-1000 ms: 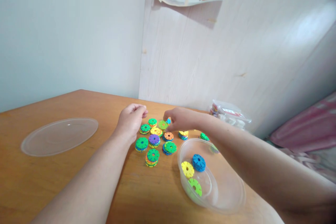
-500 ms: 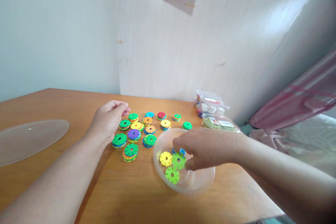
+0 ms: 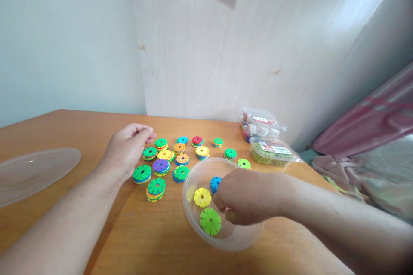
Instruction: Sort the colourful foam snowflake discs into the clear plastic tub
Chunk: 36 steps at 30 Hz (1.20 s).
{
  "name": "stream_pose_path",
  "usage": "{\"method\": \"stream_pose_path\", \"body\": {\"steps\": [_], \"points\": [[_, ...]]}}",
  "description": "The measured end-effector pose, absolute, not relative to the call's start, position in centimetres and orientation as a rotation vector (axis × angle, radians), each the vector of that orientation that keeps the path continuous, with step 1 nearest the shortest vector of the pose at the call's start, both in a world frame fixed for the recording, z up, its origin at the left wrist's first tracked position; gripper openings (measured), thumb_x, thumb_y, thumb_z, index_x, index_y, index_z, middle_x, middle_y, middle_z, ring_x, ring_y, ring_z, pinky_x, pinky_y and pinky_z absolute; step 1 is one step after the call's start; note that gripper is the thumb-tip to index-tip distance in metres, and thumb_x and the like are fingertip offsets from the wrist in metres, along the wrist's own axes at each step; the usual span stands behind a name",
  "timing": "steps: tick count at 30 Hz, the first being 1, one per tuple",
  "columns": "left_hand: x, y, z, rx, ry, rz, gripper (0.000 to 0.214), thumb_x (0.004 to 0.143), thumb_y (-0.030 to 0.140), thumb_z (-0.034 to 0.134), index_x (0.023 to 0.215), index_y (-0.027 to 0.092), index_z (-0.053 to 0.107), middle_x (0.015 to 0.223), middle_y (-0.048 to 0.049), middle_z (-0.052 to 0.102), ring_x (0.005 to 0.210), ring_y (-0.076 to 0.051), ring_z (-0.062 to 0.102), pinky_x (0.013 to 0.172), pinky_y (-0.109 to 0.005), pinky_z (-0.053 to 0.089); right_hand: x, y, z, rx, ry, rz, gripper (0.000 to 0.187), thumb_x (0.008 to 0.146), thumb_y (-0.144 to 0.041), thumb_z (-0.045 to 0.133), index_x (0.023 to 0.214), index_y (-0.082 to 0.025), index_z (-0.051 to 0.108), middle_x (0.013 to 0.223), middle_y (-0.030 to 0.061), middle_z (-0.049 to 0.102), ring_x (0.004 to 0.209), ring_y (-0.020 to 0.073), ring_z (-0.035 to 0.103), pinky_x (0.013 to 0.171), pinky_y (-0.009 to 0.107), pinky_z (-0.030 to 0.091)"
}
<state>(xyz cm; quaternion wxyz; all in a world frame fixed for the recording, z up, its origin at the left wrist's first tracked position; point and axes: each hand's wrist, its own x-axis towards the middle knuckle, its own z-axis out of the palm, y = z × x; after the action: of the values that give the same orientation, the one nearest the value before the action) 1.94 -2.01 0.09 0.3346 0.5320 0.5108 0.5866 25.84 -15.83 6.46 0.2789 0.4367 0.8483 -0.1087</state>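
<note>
Right hand (image 3: 240, 195) hung curled over the translucent bowl (image 3: 238, 238), towards the table's (image 3: 145, 240) right edge; its grip could not be determined. Left hand (image 3: 128, 150) was closed beside the notched-disc stacks (image 3: 161, 166). Inside lay a yellow disc (image 3: 202, 197), lime-green disc (image 3: 210, 222) and blue disc (image 3: 214, 184), best pinched by the rim.

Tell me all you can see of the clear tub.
The tub is round and translucent, apparently plastic, with a thin rim. It stands upright and lidless on the wooden table. A yellow disc, a blue disc and a lime-green disc show inside. Your right hand is over it, hiding part; whether they touch is unclear.
</note>
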Motion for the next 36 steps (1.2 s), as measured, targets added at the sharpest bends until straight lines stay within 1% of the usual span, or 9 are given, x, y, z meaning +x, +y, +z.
{"method": "stream_pose_path", "body": {"steps": [2, 6, 12, 15, 17, 22, 26, 31, 36], "points": [[1.9, -2.0, 0.1, 1.397, 1.332, 1.526, 0.024, 0.073, 0.04, 0.07, 0.082, 0.018, 0.066, 0.08, -0.0029, 0.071, 0.078, -0.017, 0.065, 0.071, -0.027, 0.048, 25.3, -15.8, 6.4, 1.134, 2.24, -0.259, 0.027, 0.083, -0.019, 0.058, 0.104, -0.021, 0.075, 0.091, 0.0066, 0.075, 0.075, 0.0209, 0.065, 0.054, 0.029, 0.034], [2.0, -2.3, 0.3, 1.401, 1.331, 1.538, 0.023, 0.073, 0.039, 0.068, 0.081, 0.018, 0.066, 0.08, -0.003, 0.071, 0.077, -0.017, 0.065, 0.072, -0.028, 0.048, 25.1, -16.0, 6.8, 1.129, 2.271, -0.234, 0.025, 0.086, -0.019, 0.055, 0.101, -0.019, 0.075, 0.09, 0.0058, 0.075, 0.073, 0.0186, 0.063, 0.056, 0.029, 0.033], [2.1, -2.6, 0.6, 1.398, 1.349, 1.548, 0.022, 0.073, 0.038, 0.067, 0.079, 0.018, 0.066, 0.079, -0.0037, 0.071, 0.075, -0.017, 0.064, 0.071, -0.028, 0.048, 26.3, -15.7, 8.8, 1.384, 2.519, -0.212, 0.021, 0.087, -0.027, 0.051, 0.088, -0.021, 0.071, 0.083, 0.0031, 0.072, 0.068, 0.0159, 0.058, 0.057, 0.028, 0.032], [2.0, -2.4, 0.4, 1.404, 1.346, 1.551, 0.022, 0.074, 0.039, 0.066, 0.08, 0.018, 0.066, 0.079, -0.0037, 0.071, 0.076, -0.017, 0.065, 0.071, -0.028, 0.048, 25.5, -14.8, 9.5, 1.473, 2.686, -0.215, 0.023, 0.088, -0.027, 0.048, 0.095, -0.022, 0.069, 0.084, 0.0024, 0.07, 0.07, 0.015, 0.058, 0.058, 0.027, 0.034], [1.8, -2.2, 0.3, 1.406, 1.344, 1.554, 0.022, 0.073, 0.039, 0.066, 0.08, 0.018, 0.066, 0.08, -0.0037, 0.072, 0.076, -0.017, 0.065, 0.072, -0.027, 0.047, 24.1, -13.8, 9.5, 1.478, 2.769, -0.201, 0.024, 0.087, -0.028, 0.05, 0.101, -0.024, 0.068, 0.087, 0.0021, 0.07, 0.072, 0.015, 0.059, 0.058, 0.026, 0.035], [1.6, -1.9, 0.5, 1.35, 1.342, 1.562, 0.022, 0.072, 0.039, 0.065, 0.078, 0.017, 0.065, 0.079, -0.0044, 0.072, 0.075, -0.017, 0.065, 0.072, -0.028, 0.048, 19.7, -11.3, 8.4, 1.233, 2.798, -0.028, 0.028, 0.082, -0.033, 0.056, 0.107, -0.029, 0.068, 0.091, 0.0025, 0.071, 0.075, 0.0188, 0.061, 0.056, 0.027, 0.035], [1.5, -2.0, 0.7, 1.338, 1.318, 1.573, 0.022, 0.072, 0.038, 0.065, 0.078, 0.017, 0.065, 0.078, -0.0046, 0.072, 0.075, -0.018, 0.065, 0.074, -0.029, 0.048, 16.5, -10.1, 7.4, 1.113, 2.62, 0.084, 0.031, 0.082, -0.026, 0.056, 0.112, -0.023, 0.066, 0.093, 0.0076, 0.071, 0.077, 0.0227, 0.064, 0.058, 0.03, 0.041], [1.4, -2.2, 0.8, 1.325, 1.258, 1.613, 0.02, 0.073, 0.036, 0.063, 0.076, 0.017, 0.064, 0.076, -0.0042, 0.071, 0.073, -0.017, 0.064, 0.074, -0.029, 0.047, 14.7, -9.4, 6.0, 1.017, 2.563, 0.133, 0.026, 0.081, -0.019, 0.056, 0.106, -0.02, 0.065, 0.094, 0.0094, 0.072, 0.08, 0.0249, 0.067, 0.062, 0.034, 0.048], [1.6, -2.4, 0.9, 1.295, 1.224, 1.636, 0.018, 0.072, 0.035, 0.063, 0.074, 0.017, 0.063, 0.073, -0.0044, 0.07, 0.073, -0.018, 0.063, 0.072, -0.03, 0.046, 14.3, -8.8, 4.6, 1.012, 2.554, 0.161, 0.023, 0.08, -0.017, 0.056, 0.102, -0.019, 0.065, 0.096, 0.0108, 0.072, 0.083, 0.0263, 0.068, 0.062, 0.034, 0.05]]}}
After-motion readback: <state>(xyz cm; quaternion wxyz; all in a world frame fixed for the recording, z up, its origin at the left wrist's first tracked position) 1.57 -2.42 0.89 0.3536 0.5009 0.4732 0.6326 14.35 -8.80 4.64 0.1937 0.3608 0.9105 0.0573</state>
